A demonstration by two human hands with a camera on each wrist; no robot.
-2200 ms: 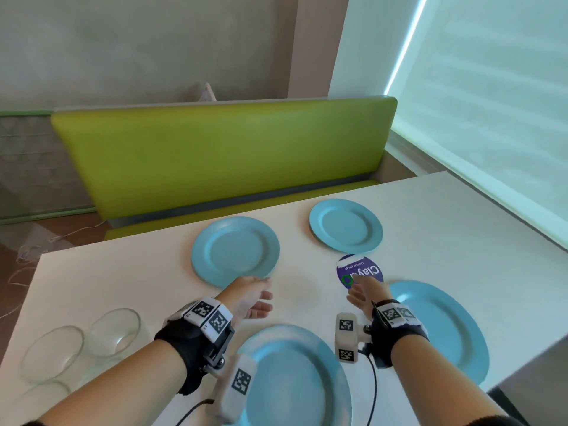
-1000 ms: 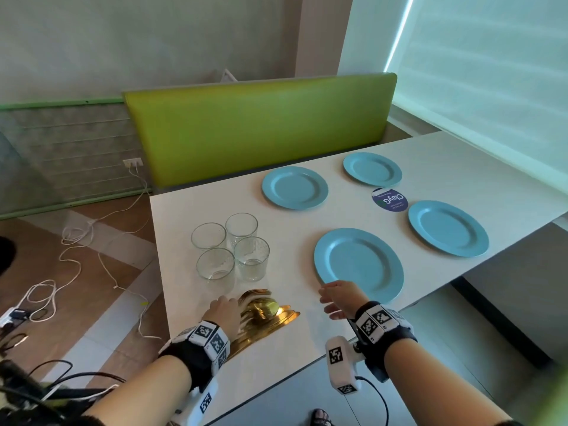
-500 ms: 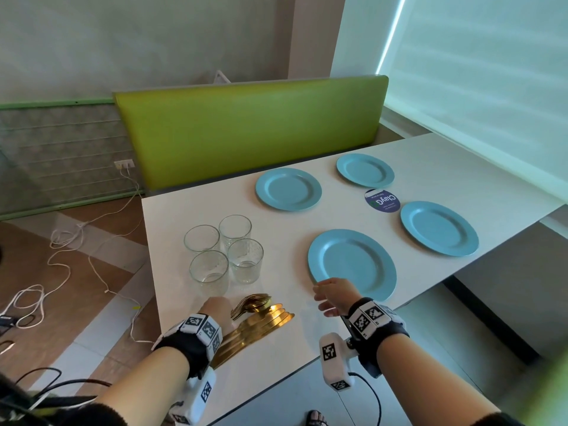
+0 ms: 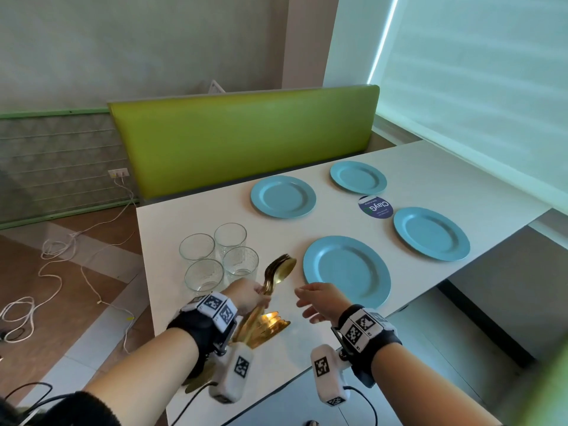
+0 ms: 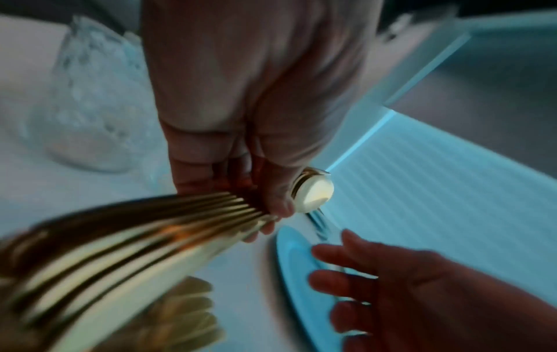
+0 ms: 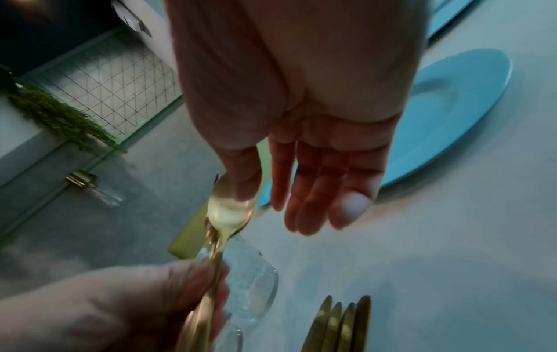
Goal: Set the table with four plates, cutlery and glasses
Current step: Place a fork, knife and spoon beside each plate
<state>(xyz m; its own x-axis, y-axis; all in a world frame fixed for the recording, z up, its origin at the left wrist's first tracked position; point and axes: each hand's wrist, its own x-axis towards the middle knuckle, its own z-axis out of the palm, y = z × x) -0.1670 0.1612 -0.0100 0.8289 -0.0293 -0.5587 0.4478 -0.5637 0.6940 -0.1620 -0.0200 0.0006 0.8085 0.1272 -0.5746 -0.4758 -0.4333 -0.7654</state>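
My left hand [image 4: 250,298] grips a bundle of gold spoons [image 4: 278,270] by their handles, lifted off the white table [image 4: 307,224] with the bowls pointing up and away. The left wrist view shows the same spoons [image 5: 144,235] fanned out under my left hand [image 5: 256,181]. More gold cutlery [image 4: 270,327] lies on the table below. My right hand [image 4: 310,302] hovers open beside the spoons [image 6: 229,212], fingers [image 6: 316,190] straight. Several clear glasses [image 4: 219,256] stand clustered to the left. Several blue plates [image 4: 347,270] are laid out on the table.
A round purple coaster [image 4: 375,206] lies between the far plates. A green bench back [image 4: 242,136] runs behind the table. Cables [image 4: 61,256] trail over the floor at the left. The table's near edge [image 4: 276,392] is close to my wrists.
My left hand has lifted the spoon bundle off the table, bowls now raised. My right hand moved left toward the spoons. Earlier both hands were at the plates.
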